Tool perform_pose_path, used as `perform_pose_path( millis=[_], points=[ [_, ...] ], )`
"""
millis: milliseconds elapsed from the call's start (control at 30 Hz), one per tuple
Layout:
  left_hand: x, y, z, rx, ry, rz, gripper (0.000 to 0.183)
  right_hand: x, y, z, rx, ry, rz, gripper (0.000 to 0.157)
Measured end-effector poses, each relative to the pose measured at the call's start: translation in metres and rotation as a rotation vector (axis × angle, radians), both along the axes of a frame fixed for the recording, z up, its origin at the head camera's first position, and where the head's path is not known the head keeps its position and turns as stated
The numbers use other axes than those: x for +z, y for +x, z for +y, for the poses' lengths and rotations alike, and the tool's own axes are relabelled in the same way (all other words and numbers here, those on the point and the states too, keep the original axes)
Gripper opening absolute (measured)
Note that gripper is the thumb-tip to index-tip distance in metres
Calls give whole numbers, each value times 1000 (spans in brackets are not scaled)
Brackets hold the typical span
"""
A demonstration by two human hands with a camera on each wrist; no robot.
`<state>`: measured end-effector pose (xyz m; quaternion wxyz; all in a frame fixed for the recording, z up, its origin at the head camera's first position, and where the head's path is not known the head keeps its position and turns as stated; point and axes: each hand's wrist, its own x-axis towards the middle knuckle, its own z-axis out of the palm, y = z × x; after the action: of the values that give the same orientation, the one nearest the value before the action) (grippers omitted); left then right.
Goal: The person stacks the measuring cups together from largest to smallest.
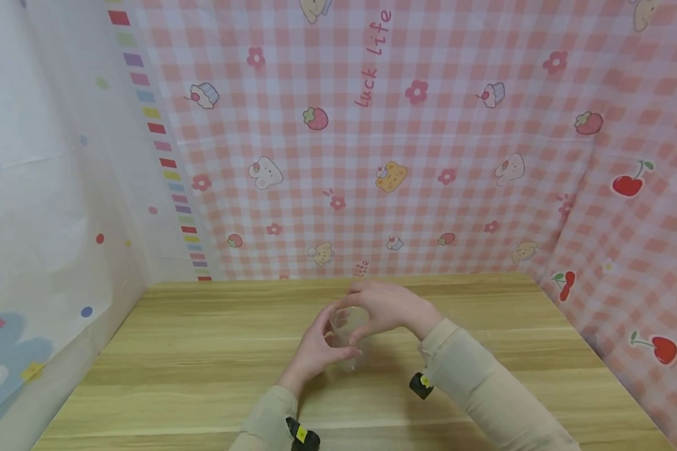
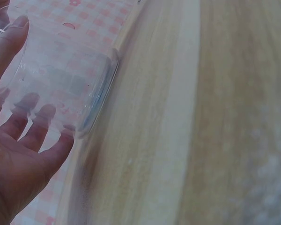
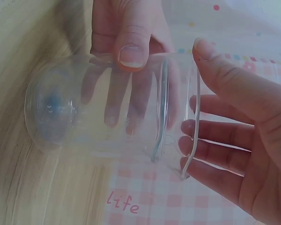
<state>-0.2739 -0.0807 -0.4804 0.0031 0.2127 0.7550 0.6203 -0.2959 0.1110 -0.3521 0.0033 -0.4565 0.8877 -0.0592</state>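
A clear cup is held between two hands near the middle of the wooden counter. In the head view it looks roughly upright, open end toward 12 o'clock and base toward 6. Whether the base touches the counter is hard to tell.

The left hand is at the cup's 8 o'clock, its fingers curled round the body and its thumb across the near side. The right hand comes over from 1 o'clock; its thumb and fingers close about the open end, clamped there.

The right wrist view shows two edges round that end: an upper rim and, just below it, a lower rim. That suggests one cup sitting inside another, though the clear plastic makes it hard to be sure.

As for progress, both hands have hold of the cup. If there are two, they look mostly nested, the inner one's edge standing above the outer's; they seem neither pushed fully home nor parted. Which way the work is going cannot be told from here.

The left sleeve reaches in from 7 o'clock, the right sleeve from 4. Pink checked cloth hangs at 12 o'clock, white cloth at 10.
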Motion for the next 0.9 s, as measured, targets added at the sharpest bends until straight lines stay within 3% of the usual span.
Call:
perform_pose_path(
  millis=[900],
  points=[
    [1, 0, 0, 11, -31, -13, 91, 1, 13, 20, 43, -99, 45, 62]
  ],
)
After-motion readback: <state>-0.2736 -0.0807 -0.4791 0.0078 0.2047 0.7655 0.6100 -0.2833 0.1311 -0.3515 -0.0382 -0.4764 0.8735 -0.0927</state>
